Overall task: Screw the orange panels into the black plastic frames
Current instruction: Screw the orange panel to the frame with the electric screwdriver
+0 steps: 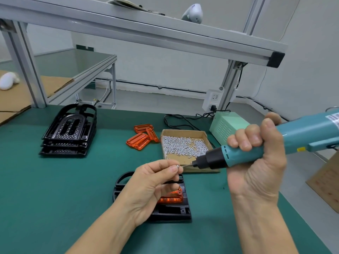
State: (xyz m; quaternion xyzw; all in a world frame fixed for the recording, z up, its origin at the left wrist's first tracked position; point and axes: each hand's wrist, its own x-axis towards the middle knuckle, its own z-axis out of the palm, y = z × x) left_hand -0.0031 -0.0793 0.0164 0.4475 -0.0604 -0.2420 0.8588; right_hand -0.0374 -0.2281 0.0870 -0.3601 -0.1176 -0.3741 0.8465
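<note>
Two bare hands meet above a green-topped desk [55, 180], seen from the head camera. A person's left hand [152, 182] pinches a small silver screw [177, 166] between thumb and forefinger, holding it at the thin bit of a teal electric screwdriver with a black nose [256, 151]. Their right hand [256, 158] is wrapped round the tool's barrel, fingers curled tight, the tool angled down toward the left.

Directly below the left hand, near the desk's front edge, lies a black plastic frame with a curved handle end [170, 211], flat on the mat, with a translucent orange panel [171, 197] seated in it and partly hidden by the fingers.

Behind the hands, toward the desk's middle, stands a shallow open cardboard box of loose silver screws [183, 145]. Just to its left a small heap of spare orange panels [143, 137] lies on the mat, touching one another. Well apart, toward the back left corner, a stack of black plastic frames [68, 132] sits squarely piled.

At the back right edge a pale green metal power unit [227, 128] stands beside the box, black cables [179, 121] looping from it toward a white wall socket strip [212, 101] fixed on an aluminium upright [230, 85].
</note>
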